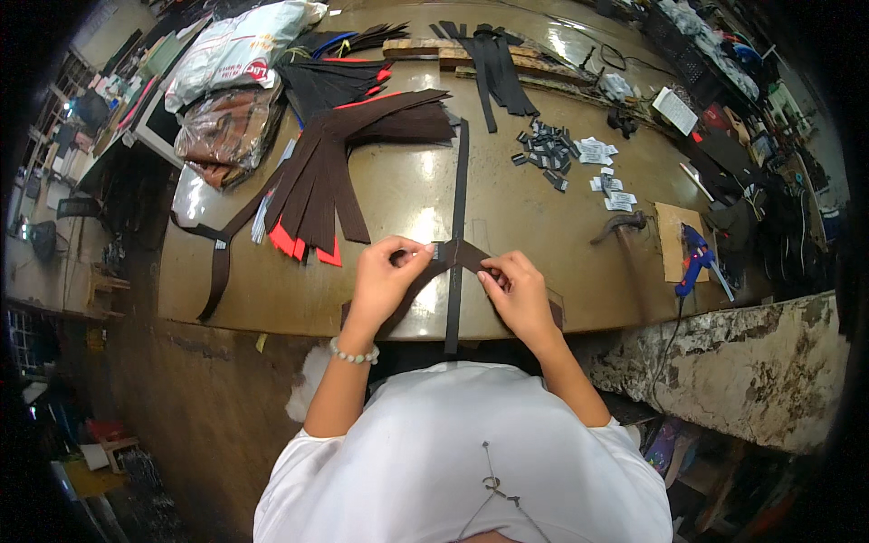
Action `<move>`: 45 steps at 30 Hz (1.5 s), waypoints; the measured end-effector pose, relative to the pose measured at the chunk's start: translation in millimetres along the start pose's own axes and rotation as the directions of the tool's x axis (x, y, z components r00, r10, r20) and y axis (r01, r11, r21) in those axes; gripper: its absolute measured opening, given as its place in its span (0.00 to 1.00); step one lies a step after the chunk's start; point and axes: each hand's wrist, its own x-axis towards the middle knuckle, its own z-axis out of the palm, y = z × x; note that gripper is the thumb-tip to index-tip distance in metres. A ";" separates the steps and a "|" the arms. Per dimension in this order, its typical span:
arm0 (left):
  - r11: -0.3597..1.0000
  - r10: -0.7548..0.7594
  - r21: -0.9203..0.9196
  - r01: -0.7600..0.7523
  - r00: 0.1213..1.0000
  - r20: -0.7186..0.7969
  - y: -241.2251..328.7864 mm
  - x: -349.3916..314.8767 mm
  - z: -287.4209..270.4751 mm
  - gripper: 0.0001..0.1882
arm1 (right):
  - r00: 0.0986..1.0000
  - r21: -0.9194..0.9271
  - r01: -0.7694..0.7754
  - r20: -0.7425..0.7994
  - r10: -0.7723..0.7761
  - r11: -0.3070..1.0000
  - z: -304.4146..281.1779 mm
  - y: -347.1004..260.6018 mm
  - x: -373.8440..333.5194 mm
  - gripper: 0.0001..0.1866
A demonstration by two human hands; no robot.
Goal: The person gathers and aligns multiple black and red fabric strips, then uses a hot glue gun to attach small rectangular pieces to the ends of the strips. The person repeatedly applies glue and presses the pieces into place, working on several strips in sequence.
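A dark brown strap piece [462, 257] lies bent in an inverted V on the olive worktable [398, 195] near its front edge. My left hand [385, 276] pinches its left end, where a small pale tag shows. My right hand [516, 288] pinches its right arm. A long black strip [458, 190] runs straight away from me across the table and passes under the brown piece between my hands. A pale bead bracelet sits on my left wrist.
A fan of brown straps with red tips [317, 195] lies to the left. Small black pieces [546, 149] and white tags [608, 176] are scattered to the right. A hammer [620, 224], a blue glue gun [694, 258] and plastic bags [231, 54] stand around.
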 end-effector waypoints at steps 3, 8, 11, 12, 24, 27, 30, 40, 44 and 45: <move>0.983 0.083 0.163 -0.085 0.996 0.019 -5.1 5.3 12.6 0.10 | 1.000 -0.014 -0.005 -0.018 0.005 1.000 1.1 -1.7 1.0 0.08; 0.906 0.153 0.398 -0.143 0.988 0.007 -7.2 6.6 23.9 0.10 | 1.000 0.007 -0.015 -0.004 0.015 1.000 -1.7 -3.0 2.5 0.08; 0.882 0.148 0.454 -0.122 0.989 -0.023 -3.9 4.7 28.1 0.11 | 1.000 0.027 0.004 -0.029 -0.004 1.000 1.3 -1.1 1.3 0.08; 0.884 0.139 0.454 -0.115 0.990 -0.020 -2.6 4.3 28.8 0.12 | 1.000 0.011 -0.010 -0.014 0.010 1.000 2.9 -0.8 1.4 0.08; 0.950 0.122 0.282 -0.133 0.991 0.056 -7.5 5.5 20.7 0.12 | 0.808 -0.007 0.373 0.494 -0.322 0.928 -22.2 -32.0 -23.1 0.24; 0.929 0.174 0.315 -0.193 0.981 0.088 -10.2 4.3 20.0 0.10 | 0.785 -0.207 0.458 0.551 -0.284 0.865 -5.6 -28.4 -25.9 0.27; 0.900 0.187 0.382 -0.209 0.978 0.095 -11.9 3.0 21.6 0.08 | 0.843 -0.020 0.406 0.395 -0.365 0.914 1.2 -16.0 -16.3 0.26; 0.888 0.213 0.398 -0.231 0.973 0.089 -9.1 1.1 20.3 0.09 | 0.907 0.204 0.126 0.372 -0.196 0.971 -10.6 -9.5 70.6 0.05; 0.890 0.168 0.413 -0.193 0.981 0.097 -7.0 1.2 19.5 0.09 | 0.881 0.283 -0.216 0.468 0.062 0.934 -3.3 -1.3 91.5 0.06; 0.892 0.165 0.409 -0.190 0.982 0.095 -6.6 1.3 19.4 0.09 | 0.878 0.281 -0.232 0.472 0.076 0.931 -1.3 0.1 92.7 0.06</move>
